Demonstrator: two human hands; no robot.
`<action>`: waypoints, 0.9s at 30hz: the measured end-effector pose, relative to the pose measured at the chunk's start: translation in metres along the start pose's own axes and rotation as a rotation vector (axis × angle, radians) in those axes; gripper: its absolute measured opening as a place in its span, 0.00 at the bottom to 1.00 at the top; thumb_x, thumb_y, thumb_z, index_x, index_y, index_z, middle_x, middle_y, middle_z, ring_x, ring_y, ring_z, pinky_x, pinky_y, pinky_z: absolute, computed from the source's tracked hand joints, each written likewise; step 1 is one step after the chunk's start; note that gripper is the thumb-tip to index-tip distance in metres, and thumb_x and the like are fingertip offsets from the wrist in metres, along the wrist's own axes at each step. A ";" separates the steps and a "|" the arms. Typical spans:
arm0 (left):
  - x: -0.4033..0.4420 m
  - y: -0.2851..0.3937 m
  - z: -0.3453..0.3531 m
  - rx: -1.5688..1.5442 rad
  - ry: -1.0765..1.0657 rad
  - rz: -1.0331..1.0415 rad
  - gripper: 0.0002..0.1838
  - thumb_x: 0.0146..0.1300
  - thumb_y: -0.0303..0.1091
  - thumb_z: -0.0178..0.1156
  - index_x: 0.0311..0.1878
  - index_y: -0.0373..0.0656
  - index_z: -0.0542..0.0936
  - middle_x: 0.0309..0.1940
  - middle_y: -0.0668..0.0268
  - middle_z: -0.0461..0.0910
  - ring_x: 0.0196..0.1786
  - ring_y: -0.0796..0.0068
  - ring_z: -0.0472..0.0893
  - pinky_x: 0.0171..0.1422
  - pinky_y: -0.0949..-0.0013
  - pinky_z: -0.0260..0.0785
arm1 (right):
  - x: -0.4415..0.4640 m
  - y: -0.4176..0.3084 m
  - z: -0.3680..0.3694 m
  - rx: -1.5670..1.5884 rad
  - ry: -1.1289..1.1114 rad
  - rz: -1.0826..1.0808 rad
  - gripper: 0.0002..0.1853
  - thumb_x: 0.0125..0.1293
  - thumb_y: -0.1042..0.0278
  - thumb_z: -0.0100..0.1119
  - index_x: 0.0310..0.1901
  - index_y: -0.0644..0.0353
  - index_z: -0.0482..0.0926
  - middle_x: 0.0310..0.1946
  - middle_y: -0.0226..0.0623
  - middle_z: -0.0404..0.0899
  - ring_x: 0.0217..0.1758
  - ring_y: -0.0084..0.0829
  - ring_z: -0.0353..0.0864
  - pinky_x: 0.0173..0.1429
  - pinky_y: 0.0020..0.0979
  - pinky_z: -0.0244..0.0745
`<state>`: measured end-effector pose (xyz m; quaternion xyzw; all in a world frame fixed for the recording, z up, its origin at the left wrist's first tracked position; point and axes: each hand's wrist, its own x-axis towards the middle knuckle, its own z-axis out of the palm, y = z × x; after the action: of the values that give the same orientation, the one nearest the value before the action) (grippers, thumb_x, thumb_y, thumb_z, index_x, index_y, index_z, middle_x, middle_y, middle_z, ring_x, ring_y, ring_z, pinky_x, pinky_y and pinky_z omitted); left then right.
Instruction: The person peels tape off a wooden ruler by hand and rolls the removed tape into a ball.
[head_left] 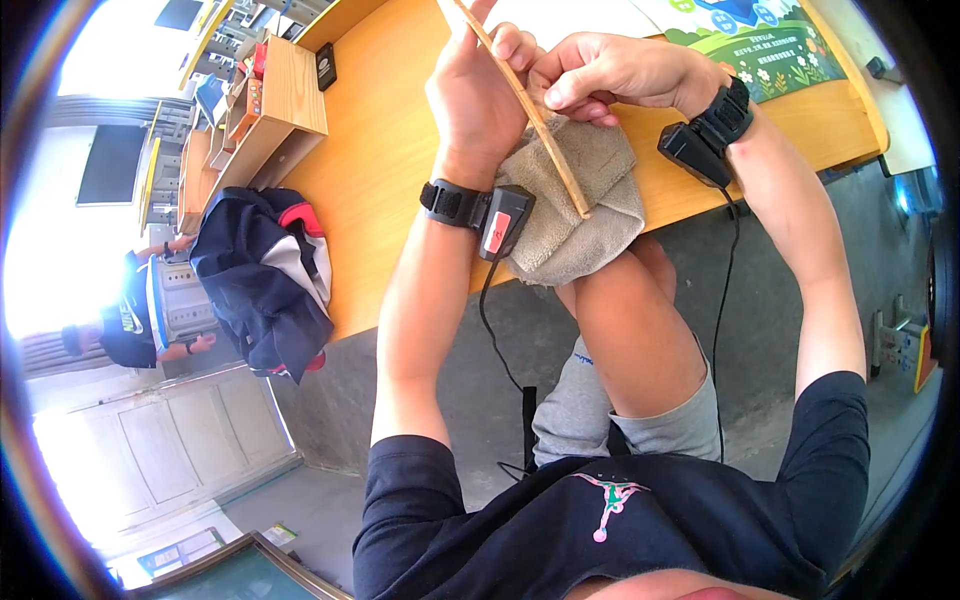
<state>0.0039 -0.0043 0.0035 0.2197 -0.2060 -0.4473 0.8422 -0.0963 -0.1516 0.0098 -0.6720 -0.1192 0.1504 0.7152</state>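
A thin wooden stick (pixel 545 130) slants from the top edge down over a grey-beige cloth (pixel 590 240), which hangs over the desk's front edge. My left hand (pixel 478 95) is closed around the upper part of the stick, near the top of the view. Close beside it, my right hand (pixel 605 75) has its thumb and fingers pinched together above the cloth; what it pinches is too small to make out. Both wrists wear black straps with cabled boxes.
The wooden desk (pixel 375 130) carries a green printed sheet (pixel 765 50) at the right and a small black box (pixel 325 66). A dark jacket (pixel 250 270) hangs over its left edge by a wooden shelf (pixel 285 85). Another person (pixel 130 310) is at far left.
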 end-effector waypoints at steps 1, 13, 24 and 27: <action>0.000 0.000 0.000 -0.009 -0.007 0.002 0.25 0.79 0.43 0.43 0.72 0.40 0.64 0.24 0.72 0.63 0.31 0.77 0.63 0.39 0.71 0.62 | 0.000 0.000 0.000 0.002 0.000 -0.005 0.08 0.68 0.64 0.59 0.35 0.59 0.75 0.21 0.21 0.68 0.20 0.12 0.69 0.24 0.16 0.65; -0.001 0.001 0.002 -0.013 -0.028 0.016 0.26 0.78 0.42 0.42 0.72 0.36 0.64 0.23 0.73 0.62 0.30 0.77 0.62 0.38 0.72 0.61 | 0.001 0.007 -0.003 -0.024 -0.030 -0.036 0.08 0.69 0.64 0.58 0.36 0.59 0.75 0.21 0.20 0.68 0.20 0.11 0.68 0.25 0.15 0.64; 0.000 0.005 -0.001 -0.065 -0.080 0.023 0.27 0.76 0.40 0.40 0.71 0.32 0.64 0.21 0.75 0.60 0.27 0.79 0.60 0.36 0.73 0.57 | -0.001 -0.003 0.002 -0.045 -0.027 -0.034 0.08 0.67 0.64 0.59 0.33 0.58 0.76 0.20 0.20 0.69 0.20 0.11 0.68 0.25 0.16 0.63; 0.000 0.005 -0.001 -0.064 -0.084 0.025 0.27 0.75 0.39 0.40 0.70 0.31 0.64 0.20 0.75 0.60 0.26 0.80 0.60 0.35 0.74 0.57 | -0.001 -0.005 0.005 -0.065 -0.005 -0.027 0.09 0.67 0.63 0.60 0.33 0.59 0.77 0.20 0.20 0.70 0.20 0.11 0.68 0.25 0.16 0.63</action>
<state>0.0075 -0.0014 0.0054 0.1712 -0.2295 -0.4520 0.8448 -0.0991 -0.1480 0.0148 -0.6928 -0.1346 0.1385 0.6948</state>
